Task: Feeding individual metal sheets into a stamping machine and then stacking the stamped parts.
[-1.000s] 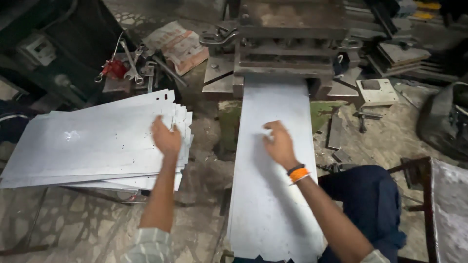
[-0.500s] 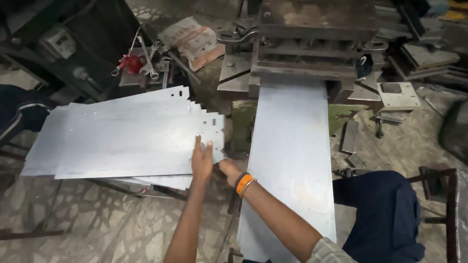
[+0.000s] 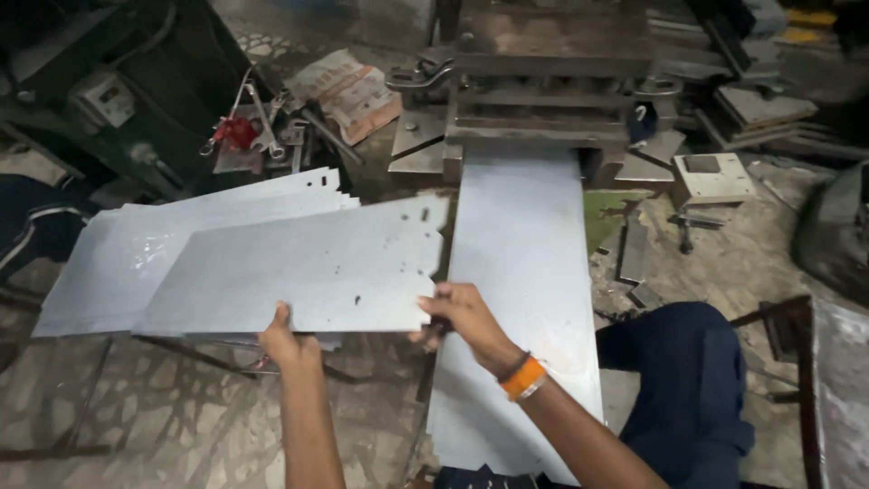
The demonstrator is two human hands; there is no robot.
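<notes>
Press (image 3: 543, 81): big, at the far end.
Long sheet (image 3: 525, 299): flat under the press.
My sheet (image 3: 308, 272): thin, stiff, sharp-edged; over the pile (image 3: 118, 263).
Left hand (image 3: 288, 337): pinching its near edge.
Right hand (image 3: 466, 312): pinching its corner.

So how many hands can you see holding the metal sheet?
2: the left hand grips the metal sheet at its near edge, and the right hand grips its right corner. No other hands show.

Press top (image 3: 552, 36) cut off above
</notes>
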